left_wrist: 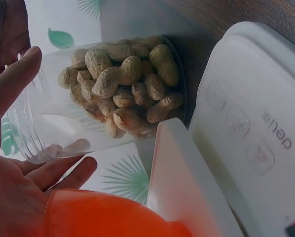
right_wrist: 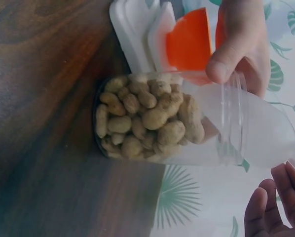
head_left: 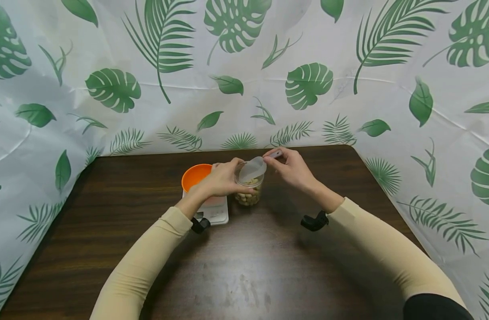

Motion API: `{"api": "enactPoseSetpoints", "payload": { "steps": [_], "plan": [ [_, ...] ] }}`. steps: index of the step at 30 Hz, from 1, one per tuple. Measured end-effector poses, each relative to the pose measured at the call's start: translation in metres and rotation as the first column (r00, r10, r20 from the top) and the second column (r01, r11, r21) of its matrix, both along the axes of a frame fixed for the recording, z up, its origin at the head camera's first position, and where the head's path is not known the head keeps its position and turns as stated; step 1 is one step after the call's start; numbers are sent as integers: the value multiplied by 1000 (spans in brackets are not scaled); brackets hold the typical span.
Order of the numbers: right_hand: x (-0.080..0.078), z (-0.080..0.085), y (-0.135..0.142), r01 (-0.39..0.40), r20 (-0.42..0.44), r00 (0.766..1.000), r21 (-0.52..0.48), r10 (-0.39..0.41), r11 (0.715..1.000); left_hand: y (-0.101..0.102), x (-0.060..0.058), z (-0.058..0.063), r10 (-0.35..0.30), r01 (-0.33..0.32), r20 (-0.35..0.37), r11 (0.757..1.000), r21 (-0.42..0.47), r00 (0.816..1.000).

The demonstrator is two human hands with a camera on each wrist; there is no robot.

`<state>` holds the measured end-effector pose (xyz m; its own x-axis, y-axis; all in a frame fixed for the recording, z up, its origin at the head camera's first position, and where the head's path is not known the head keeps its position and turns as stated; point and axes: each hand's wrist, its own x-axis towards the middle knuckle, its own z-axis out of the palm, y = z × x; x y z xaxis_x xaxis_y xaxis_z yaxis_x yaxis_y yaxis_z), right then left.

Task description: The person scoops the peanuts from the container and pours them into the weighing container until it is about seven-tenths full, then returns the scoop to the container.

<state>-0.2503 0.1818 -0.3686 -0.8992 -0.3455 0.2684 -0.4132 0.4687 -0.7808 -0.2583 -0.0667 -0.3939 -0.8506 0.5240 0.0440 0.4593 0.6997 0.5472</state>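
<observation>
A clear jar [head_left: 243,178] partly filled with unshelled peanuts [left_wrist: 125,81] stands upright on the table. My left hand [head_left: 223,178] holds it near the rim, thumb on one side and fingers on the other. At the jar's mouth is a translucent white scoop [head_left: 254,169], its bowl tilted and partly inside the opening. My right hand [head_left: 291,168] pinches the scoop by its handle [head_left: 276,154]. In the right wrist view the scoop's bowl [right_wrist: 268,131] reaches into the jar above the peanuts.
Left of the jar, an orange bowl [head_left: 195,174] sits over a white kitchen scale [head_left: 217,214], partly hidden by my left arm. The dark wooden table [head_left: 244,266] ends at a leaf-patterned sheet [head_left: 244,102] behind.
</observation>
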Motion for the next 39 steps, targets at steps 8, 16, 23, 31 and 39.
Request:
{"api": "enactPoseSetpoints", "payload": {
  "steps": [8, 16, 23, 31, 39],
  "plan": [
    [-3, 11, -1, -7, -14, 1000, 36, 8, 999, -6, -3, 1, -12, 12, 11, 1000, -7, 1000],
    [-7, 20, -2, -25, -9, 1000, 72, 25, 997, -11, -6, 5, -21, 21, 10, 1000, 16, 1000],
    [-7, 28, -1, -47, -6, 999, 88, 47, 995, -11, -6, 3, -28, 28, 35, 999, 18, 999],
    [-7, 38, 0, -76, -22, 997, 138, 80, 987, -10, -5, 3, -33, 33, 38, 999, 13, 999],
    [-6, 47, -2, -94, -14, 995, 182, 98, 979, -11, -5, 3, -38, 37, 32, 999, 19, 999]
  ]
}}
